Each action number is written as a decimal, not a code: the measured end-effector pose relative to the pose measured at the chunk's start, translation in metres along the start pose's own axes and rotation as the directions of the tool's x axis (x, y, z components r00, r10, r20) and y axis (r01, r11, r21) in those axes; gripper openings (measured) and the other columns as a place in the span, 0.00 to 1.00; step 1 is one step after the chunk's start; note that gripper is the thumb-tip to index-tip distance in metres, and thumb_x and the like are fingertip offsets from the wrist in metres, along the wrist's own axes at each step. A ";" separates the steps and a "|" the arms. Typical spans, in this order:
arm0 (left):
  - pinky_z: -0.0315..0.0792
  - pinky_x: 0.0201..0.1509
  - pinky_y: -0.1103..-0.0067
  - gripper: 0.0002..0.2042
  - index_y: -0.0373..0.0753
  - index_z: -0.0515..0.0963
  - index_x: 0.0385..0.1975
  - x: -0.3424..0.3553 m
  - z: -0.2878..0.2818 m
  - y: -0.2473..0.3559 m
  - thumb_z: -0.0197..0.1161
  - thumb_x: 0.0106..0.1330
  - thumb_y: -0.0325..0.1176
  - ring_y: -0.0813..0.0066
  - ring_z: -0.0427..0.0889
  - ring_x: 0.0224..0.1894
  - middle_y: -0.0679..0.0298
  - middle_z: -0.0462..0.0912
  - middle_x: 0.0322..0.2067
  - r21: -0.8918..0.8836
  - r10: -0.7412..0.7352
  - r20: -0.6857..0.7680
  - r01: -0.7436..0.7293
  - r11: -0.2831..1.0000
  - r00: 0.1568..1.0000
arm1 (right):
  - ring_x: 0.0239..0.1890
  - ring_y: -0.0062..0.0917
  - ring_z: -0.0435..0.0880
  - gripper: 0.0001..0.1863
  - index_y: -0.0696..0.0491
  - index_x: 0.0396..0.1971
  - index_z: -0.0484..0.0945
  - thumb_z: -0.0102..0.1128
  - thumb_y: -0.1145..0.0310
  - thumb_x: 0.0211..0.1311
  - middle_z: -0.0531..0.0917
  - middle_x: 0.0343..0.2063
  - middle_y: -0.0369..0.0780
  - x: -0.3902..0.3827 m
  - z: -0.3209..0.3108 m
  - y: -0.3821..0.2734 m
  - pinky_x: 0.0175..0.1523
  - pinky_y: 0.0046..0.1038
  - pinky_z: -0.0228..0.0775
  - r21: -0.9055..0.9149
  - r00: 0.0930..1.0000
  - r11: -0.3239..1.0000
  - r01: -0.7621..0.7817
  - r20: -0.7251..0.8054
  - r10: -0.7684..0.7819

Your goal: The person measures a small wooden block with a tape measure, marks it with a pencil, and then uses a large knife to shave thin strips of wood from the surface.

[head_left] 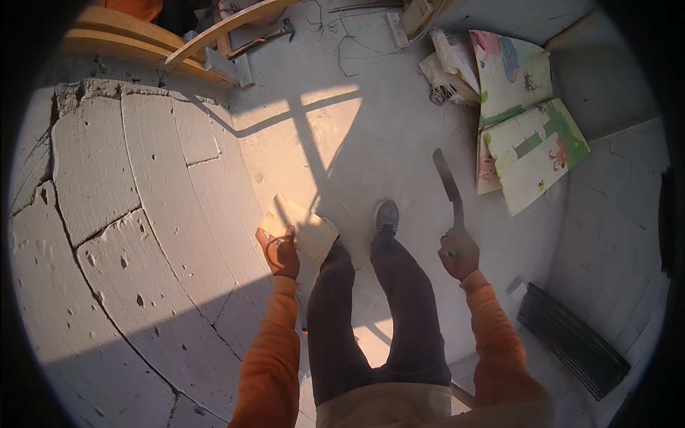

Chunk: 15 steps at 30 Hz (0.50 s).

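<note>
My left hand (280, 251) is closed round the edge of a pale, cream-coloured flat piece (308, 230) beside my left leg. Sunlight falls on that piece, and I cannot make out its material. Out to the right, my right hand (458, 252) is wrapped round the handle of a long flat-bladed knife (447, 176). Its dark blade points away from me, above the floor, and touches nothing. The pale block wall (100, 167) stands close to my left hand, with cracked joints and small pits.
Opened printed cardboard (531, 114) lies at the right, beside a crumpled whitish sack (453, 68). A black ribbed panel (571, 342) rests at the lower right. At the far left are curved wooden rails (221, 28), a hammer (267, 40) and thin wire (346, 53) on the floor.
</note>
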State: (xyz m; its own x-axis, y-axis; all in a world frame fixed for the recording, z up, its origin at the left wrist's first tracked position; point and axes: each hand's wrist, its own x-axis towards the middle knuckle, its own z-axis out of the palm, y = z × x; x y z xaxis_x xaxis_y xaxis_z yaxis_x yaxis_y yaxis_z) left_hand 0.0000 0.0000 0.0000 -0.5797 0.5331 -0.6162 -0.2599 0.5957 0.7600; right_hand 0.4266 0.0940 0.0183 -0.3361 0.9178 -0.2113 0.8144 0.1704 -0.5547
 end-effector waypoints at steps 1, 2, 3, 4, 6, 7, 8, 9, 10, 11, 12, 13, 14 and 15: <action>0.72 0.59 0.72 0.39 0.34 0.49 0.70 0.031 0.004 -0.033 0.68 0.68 0.37 0.62 0.78 0.57 0.44 0.78 0.55 -0.010 0.100 -0.032 -0.100 0.995 0.995 | 0.33 0.41 0.83 0.22 0.46 0.45 0.75 0.70 0.69 0.47 0.82 0.32 0.41 0.023 0.033 0.019 0.39 0.41 0.77 -0.014 0.999 0.999 0.040 -0.030 -0.041; 0.75 0.56 0.71 0.39 0.36 0.48 0.72 0.047 0.017 -0.042 0.67 0.69 0.35 0.60 0.77 0.58 0.42 0.77 0.55 0.091 0.103 -0.051 -0.098 0.991 0.993 | 0.32 0.41 0.82 0.22 0.46 0.44 0.75 0.71 0.69 0.46 0.81 0.31 0.42 0.048 0.067 0.037 0.38 0.41 0.76 -0.035 0.995 0.996 0.080 -0.054 -0.082; 0.75 0.55 0.71 0.39 0.37 0.47 0.72 0.058 0.031 -0.064 0.67 0.69 0.35 0.61 0.78 0.57 0.42 0.77 0.54 0.025 0.139 -0.021 -0.138 0.990 0.990 | 0.31 0.41 0.82 0.22 0.47 0.44 0.76 0.71 0.68 0.46 0.80 0.31 0.42 0.062 0.094 0.061 0.38 0.41 0.76 -0.113 0.982 0.979 0.172 -0.059 -0.180; 0.76 0.54 0.72 0.40 0.38 0.46 0.73 0.080 0.046 -0.076 0.67 0.69 0.35 0.61 0.78 0.57 0.42 0.78 0.54 -0.045 0.207 0.013 -0.206 0.977 0.978 | 0.32 0.42 0.82 0.23 0.47 0.45 0.76 0.71 0.70 0.45 0.80 0.30 0.43 0.089 0.119 0.074 0.37 0.42 0.76 -0.117 0.971 0.969 0.215 -0.080 -0.225; 0.78 0.51 0.72 0.41 0.38 0.44 0.74 0.097 0.076 -0.086 0.67 0.69 0.37 0.62 0.81 0.53 0.43 0.79 0.52 -0.005 0.017 0.060 -0.017 1.000 0.998 | 0.33 0.37 0.84 0.22 0.48 0.46 0.75 0.69 0.74 0.48 0.81 0.31 0.42 0.106 0.172 0.121 0.40 0.36 0.78 0.025 0.980 0.986 0.165 -0.115 -0.161; 0.78 0.50 0.73 0.42 0.38 0.43 0.74 0.125 0.097 -0.084 0.67 0.70 0.37 0.62 0.82 0.52 0.43 0.80 0.52 0.001 -0.042 0.085 0.042 0.999 0.995 | 0.34 0.34 0.84 0.21 0.48 0.46 0.74 0.68 0.75 0.50 0.82 0.32 0.42 0.139 0.187 0.129 0.41 0.34 0.78 0.139 0.974 0.980 0.142 -0.196 -0.114; 0.79 0.49 0.74 0.43 0.38 0.42 0.74 0.139 0.107 -0.103 0.67 0.70 0.38 0.63 0.83 0.50 0.44 0.81 0.51 0.025 -0.042 0.117 0.039 0.999 0.992 | 0.35 0.30 0.84 0.20 0.48 0.46 0.74 0.66 0.77 0.52 0.83 0.33 0.41 0.150 0.204 0.132 0.43 0.31 0.78 0.262 0.971 0.959 0.111 -0.235 -0.048; 0.79 0.48 0.75 0.44 0.38 0.41 0.75 0.153 0.117 -0.124 0.67 0.70 0.39 0.63 0.84 0.48 0.44 0.81 0.50 0.047 -0.045 0.150 0.038 0.998 0.988 | 0.36 0.27 0.85 0.20 0.48 0.46 0.74 0.65 0.78 0.53 0.84 0.35 0.40 0.154 0.221 0.141 0.44 0.29 0.77 0.380 0.964 0.921 0.081 -0.264 0.025; 0.79 0.47 0.76 0.45 0.38 0.40 0.75 0.171 0.129 -0.136 0.67 0.70 0.40 0.63 0.84 0.47 0.45 0.82 0.49 0.063 -0.037 0.191 0.025 0.998 0.981 | 0.39 0.21 0.82 0.18 0.50 0.47 0.73 0.61 0.80 0.57 0.84 0.42 0.41 0.163 0.235 0.154 0.45 0.24 0.75 0.415 0.949 0.903 0.111 -0.313 0.027; 0.79 0.46 0.76 0.45 0.38 0.39 0.76 0.186 0.140 -0.149 0.67 0.70 0.40 0.64 0.85 0.46 0.46 0.83 0.49 0.048 -0.033 0.258 0.021 0.999 0.966 | 0.40 0.22 0.82 0.18 0.51 0.47 0.72 0.60 0.80 0.57 0.84 0.43 0.42 0.167 0.248 0.171 0.46 0.24 0.75 0.446 0.945 0.889 0.100 -0.322 0.055; 0.80 0.45 0.77 0.46 0.38 0.38 0.76 0.200 0.152 -0.162 0.67 0.71 0.41 0.65 0.85 0.46 0.47 0.83 0.48 0.032 -0.028 0.325 0.018 0.999 0.945 | 0.41 0.22 0.82 0.18 0.52 0.47 0.72 0.60 0.81 0.57 0.83 0.45 0.43 0.168 0.257 0.190 0.46 0.25 0.75 0.476 0.940 0.875 0.089 -0.330 0.084; 0.80 0.45 0.77 0.46 0.39 0.38 0.76 0.213 0.154 -0.166 0.66 0.71 0.41 0.66 0.85 0.45 0.48 0.84 0.48 0.017 -0.010 0.361 0.004 1.000 0.933 | 0.41 0.23 0.81 0.18 0.53 0.47 0.71 0.60 0.81 0.57 0.83 0.46 0.43 0.177 0.270 0.202 0.47 0.25 0.75 0.523 0.939 0.847 0.099 -0.330 0.094; 0.79 0.46 0.78 0.46 0.39 0.36 0.77 0.218 0.160 -0.162 0.66 0.71 0.41 0.69 0.85 0.46 0.47 0.83 0.50 0.129 -0.100 0.380 0.055 0.990 0.919 | 0.44 0.25 0.81 0.18 0.54 0.48 0.70 0.59 0.81 0.58 0.82 0.48 0.46 0.175 0.276 0.213 0.51 0.26 0.74 0.543 0.941 0.833 0.107 -0.325 0.091; 0.80 0.46 0.77 0.46 0.39 0.38 0.77 0.229 0.166 -0.176 0.66 0.71 0.43 0.70 0.85 0.44 0.50 0.84 0.48 0.119 -0.076 0.390 0.031 0.992 0.918 | 0.44 0.25 0.81 0.18 0.54 0.48 0.70 0.59 0.81 0.58 0.82 0.47 0.46 0.172 0.282 0.221 0.52 0.26 0.74 0.583 0.942 0.807 0.090 -0.312 0.120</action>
State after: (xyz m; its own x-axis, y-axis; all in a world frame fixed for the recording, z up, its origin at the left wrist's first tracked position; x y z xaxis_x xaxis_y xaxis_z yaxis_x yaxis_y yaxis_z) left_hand 0.0410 0.1169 -0.3086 -0.2114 0.6783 -0.7037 -0.1843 0.6794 0.7102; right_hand 0.4160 0.1881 -0.3677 -0.0708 0.9974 -0.0146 0.3515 0.0113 -0.9361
